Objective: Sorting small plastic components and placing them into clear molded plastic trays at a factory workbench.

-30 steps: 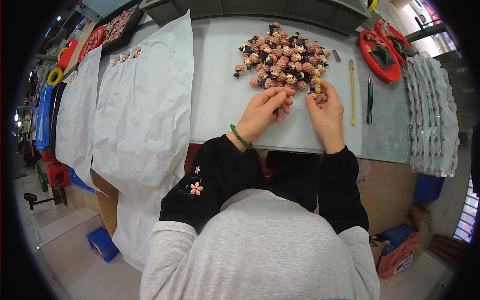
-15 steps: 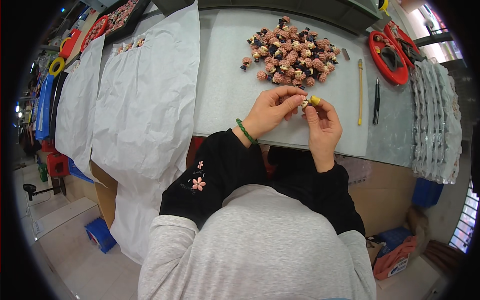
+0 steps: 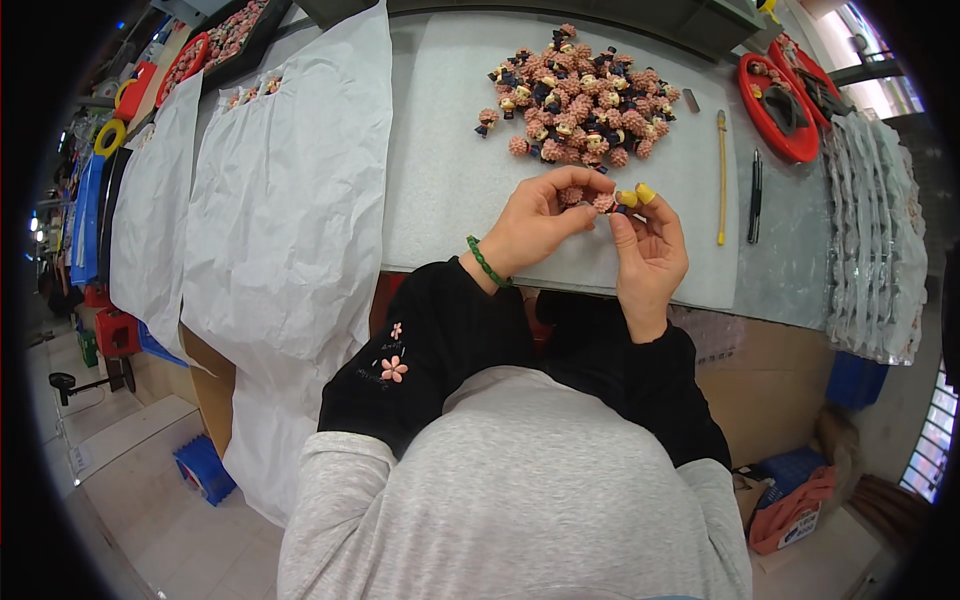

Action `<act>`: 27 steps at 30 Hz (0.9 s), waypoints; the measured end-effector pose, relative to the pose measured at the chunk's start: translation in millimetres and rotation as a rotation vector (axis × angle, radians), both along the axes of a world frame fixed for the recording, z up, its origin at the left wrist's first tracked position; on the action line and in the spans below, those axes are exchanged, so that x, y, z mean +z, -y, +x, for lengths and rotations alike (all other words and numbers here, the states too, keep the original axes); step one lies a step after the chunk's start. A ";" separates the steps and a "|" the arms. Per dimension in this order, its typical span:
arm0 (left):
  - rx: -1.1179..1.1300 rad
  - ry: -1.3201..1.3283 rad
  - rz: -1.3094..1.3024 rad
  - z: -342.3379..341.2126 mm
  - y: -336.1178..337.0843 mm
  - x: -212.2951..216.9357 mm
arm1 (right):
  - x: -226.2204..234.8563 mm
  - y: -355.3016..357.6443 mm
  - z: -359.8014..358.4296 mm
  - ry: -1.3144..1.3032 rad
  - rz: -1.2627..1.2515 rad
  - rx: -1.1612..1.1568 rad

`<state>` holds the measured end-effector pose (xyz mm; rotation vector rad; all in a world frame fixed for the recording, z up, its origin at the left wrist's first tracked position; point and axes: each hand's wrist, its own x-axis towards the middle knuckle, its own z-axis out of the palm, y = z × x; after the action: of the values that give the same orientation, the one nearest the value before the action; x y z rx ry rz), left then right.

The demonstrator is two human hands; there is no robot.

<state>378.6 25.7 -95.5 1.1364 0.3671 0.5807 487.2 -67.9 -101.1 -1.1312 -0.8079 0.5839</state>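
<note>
Head view: both hands are pinching one small pink figure (image 3: 603, 202) between them, left hand (image 3: 535, 222) and right hand (image 3: 650, 245) touching. Pile of figures (image 3: 575, 105) is sitting just beyond on the desk (image 3: 450, 170).

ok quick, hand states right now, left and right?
Left hand: closed, pinching a small pink figurine.
Right hand: closed on another pink figurine, yellow finger caps on.

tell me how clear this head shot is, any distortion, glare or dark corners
Head view: strong fisheye bend, the table edge curves and a black vignette rings the frame. Light is even and soft over the grey mat; the upper right near the window is washed out. The left hand, right hand and the small pink figure between them are sharp, though its details are too tiny to read.
</note>
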 end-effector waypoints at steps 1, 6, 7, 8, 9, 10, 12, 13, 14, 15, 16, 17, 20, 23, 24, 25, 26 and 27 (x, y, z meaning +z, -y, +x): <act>0.000 0.000 -0.001 0.1 -0.3 0.5 | -0.7 0.4 0.0 0.006 0.003 -0.010; 0.056 0.073 -0.063 -0.5 2.9 -0.4 | 1.7 2.5 -3.1 -0.046 0.000 -0.020; 0.056 0.075 -0.063 -0.4 3.1 -0.7 | 2.3 3.1 -2.7 -0.048 -0.003 -0.012; 0.063 0.097 -0.056 -0.3 3.3 -1.2 | 2.5 3.3 -2.0 -0.046 -0.003 -0.012; 0.070 0.120 -0.048 -0.2 3.4 -1.3 | 2.4 3.4 -1.2 -0.029 -0.004 -0.012; 0.069 0.120 -0.049 -0.5 2.6 -1.6 | 1.7 3.1 -0.7 -0.012 -0.006 -0.013; 0.040 0.049 -0.065 -0.6 0.7 -1.5 | 1.7 1.9 -0.2 -0.037 -0.011 -0.013; 0.041 0.049 -0.065 -0.8 0.9 -0.6 | 2.0 1.1 -0.7 -0.064 -0.016 -0.010; 0.023 0.049 -0.066 -0.8 1.8 0.5 | 2.9 0.1 -1.4 -0.064 -0.016 -0.010; 0.005 0.049 -0.065 -0.6 2.6 1.1 | 4.3 -1.0 -2.2 -0.047 -0.018 -0.015; 0.006 0.049 -0.066 -0.2 4.5 0.3 | 4.9 -1.6 -2.8 -0.030 -0.020 -0.018; 0.007 0.053 0.037 0.3 6.6 -1.2 | 3.7 -2.5 -3.0 -0.030 -0.019 -0.017; 0.002 0.025 0.176 -1.7 5.9 0.0 | -0.9 -5.5 -1.9 0.016 -0.061 -0.031; 0.002 -0.019 0.175 -10.7 7.2 4.0 | 1.8 -4.5 -7.5 0.059 -0.122 0.016; 0.003 -0.023 0.136 -13.6 9.7 5.2 | 4.1 -0.3 -10.8 0.050 -0.156 -0.038; 0.025 -0.035 0.106 -18.3 11.0 6.8 | 6.2 -0.8 -16.2 0.033 -0.178 -0.074; 0.043 -0.043 0.074 -20.7 13.7 7.9 | 7.2 1.4 -19.5 0.011 -0.198 -0.085; 0.072 -0.045 0.065 -23.3 16.6 10.7 | 7.1 5.3 -21.3 -0.013 -0.219 -0.092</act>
<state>355.3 9.1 -84.7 1.2035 0.4319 0.6350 465.8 -73.2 -94.0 -1.3559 -0.6890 0.6125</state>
